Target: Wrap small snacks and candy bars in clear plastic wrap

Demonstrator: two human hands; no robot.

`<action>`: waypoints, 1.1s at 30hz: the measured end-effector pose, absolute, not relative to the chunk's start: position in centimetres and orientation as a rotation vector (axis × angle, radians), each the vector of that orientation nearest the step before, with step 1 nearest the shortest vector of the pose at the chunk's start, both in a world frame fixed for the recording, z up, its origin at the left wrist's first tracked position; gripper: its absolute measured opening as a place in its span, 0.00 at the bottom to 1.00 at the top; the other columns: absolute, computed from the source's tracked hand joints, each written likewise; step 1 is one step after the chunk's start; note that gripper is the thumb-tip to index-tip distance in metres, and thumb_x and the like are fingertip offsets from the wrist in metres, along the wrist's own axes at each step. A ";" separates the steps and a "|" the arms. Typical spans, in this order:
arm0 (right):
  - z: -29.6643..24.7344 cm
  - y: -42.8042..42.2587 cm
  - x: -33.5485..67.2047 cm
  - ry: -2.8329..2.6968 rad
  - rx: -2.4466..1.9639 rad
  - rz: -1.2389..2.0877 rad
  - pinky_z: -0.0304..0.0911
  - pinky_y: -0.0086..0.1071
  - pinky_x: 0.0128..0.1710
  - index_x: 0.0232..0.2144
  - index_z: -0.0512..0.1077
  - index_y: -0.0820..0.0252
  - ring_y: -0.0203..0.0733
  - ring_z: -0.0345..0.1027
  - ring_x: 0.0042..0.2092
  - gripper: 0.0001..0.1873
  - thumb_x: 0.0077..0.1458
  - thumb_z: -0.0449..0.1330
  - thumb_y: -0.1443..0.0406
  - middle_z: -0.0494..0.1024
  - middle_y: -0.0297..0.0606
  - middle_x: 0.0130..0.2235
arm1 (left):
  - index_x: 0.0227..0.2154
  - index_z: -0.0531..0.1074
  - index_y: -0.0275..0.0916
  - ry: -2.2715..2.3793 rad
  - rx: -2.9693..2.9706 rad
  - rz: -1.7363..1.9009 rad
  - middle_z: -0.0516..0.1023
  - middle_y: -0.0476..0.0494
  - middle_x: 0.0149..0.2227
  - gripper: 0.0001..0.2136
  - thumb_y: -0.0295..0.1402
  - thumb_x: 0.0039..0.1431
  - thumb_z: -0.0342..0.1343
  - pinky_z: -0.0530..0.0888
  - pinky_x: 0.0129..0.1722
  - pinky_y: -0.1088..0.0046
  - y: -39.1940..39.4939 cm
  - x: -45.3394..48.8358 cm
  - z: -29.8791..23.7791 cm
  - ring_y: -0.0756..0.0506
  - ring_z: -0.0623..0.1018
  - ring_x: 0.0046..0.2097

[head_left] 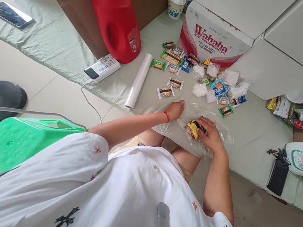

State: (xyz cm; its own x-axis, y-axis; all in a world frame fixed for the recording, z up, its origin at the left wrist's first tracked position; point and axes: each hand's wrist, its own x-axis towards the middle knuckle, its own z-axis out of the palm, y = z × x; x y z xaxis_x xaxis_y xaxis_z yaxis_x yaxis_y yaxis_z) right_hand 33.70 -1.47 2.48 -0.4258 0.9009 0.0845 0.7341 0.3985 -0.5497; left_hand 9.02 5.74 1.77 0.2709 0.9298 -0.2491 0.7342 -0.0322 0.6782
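The pale-green cloth-covered desk (257,143) bears clear plastic film (187,114); left hand (175,110) closed at its edge, right hand (210,134) clasping yellow-black wrapped snacks (192,128) on it.

"What sort of place is this?"

"It looks like a room in a home: a Wahaha purified-water carton (214,43) stands on a cloth-covered table (251,142)."

"What else shows it?"

"Household clutter about the carton: a paper cup (175,8) just left, a red handled jug (131,24) and corded power bank (103,69) farther left, wrapped biscuits (166,92) in front, floor tiles (66,97) lower left."
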 end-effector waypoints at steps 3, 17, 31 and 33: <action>3.6 -1.1 33.2 -2.320 -1.452 0.535 0.59 0.58 0.66 0.57 0.77 0.54 0.56 0.60 0.67 0.21 0.64 0.56 0.62 0.71 0.47 0.65 | 0.47 0.70 0.39 1.535 1.808 0.354 0.80 0.38 0.41 0.11 0.34 0.74 0.43 0.68 0.42 0.67 5.6 9.1 1.7 0.39 0.79 0.44; 2.2 -12.4 32.1 -2.242 -1.653 -0.027 0.64 0.47 0.50 0.50 0.77 0.56 0.53 0.68 0.47 0.13 0.69 0.57 0.61 0.81 0.45 0.41 | 0.56 0.75 0.47 0.386 2.687 0.626 0.80 0.38 0.53 0.18 0.41 0.65 0.59 0.48 0.73 0.43 2.8 5.5 0.7 0.36 0.68 0.67; 3.1 -4.8 35.2 -1.904 -1.590 0.796 0.64 0.35 0.37 0.34 0.76 0.57 0.41 0.70 0.38 0.17 0.66 0.56 0.52 0.78 0.41 0.41 | 0.37 0.74 0.42 0.436 2.266 0.542 0.83 0.41 0.53 0.10 0.36 0.69 0.49 0.61 0.68 0.57 5.2 8.0 1.4 0.44 0.79 0.56; 2.5 -4.8 35.6 -1.759 -1.703 0.871 0.61 0.33 0.33 0.31 0.74 0.57 0.40 0.65 0.33 0.20 0.64 0.57 0.49 0.73 0.36 0.32 | 0.38 0.74 0.41 0.459 2.221 0.541 0.84 0.40 0.49 0.11 0.38 0.69 0.48 0.66 0.63 0.61 5.7 8.9 1.4 0.45 0.81 0.50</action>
State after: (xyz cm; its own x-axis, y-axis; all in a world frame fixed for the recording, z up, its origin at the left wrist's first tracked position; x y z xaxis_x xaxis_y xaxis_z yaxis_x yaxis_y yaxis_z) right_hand 35.58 -4.75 2.45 -0.0588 0.9966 -0.0580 0.6501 -0.0059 -0.7598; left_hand 8.94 5.73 1.41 0.8436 0.4851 0.2304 0.1490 -0.6237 0.7674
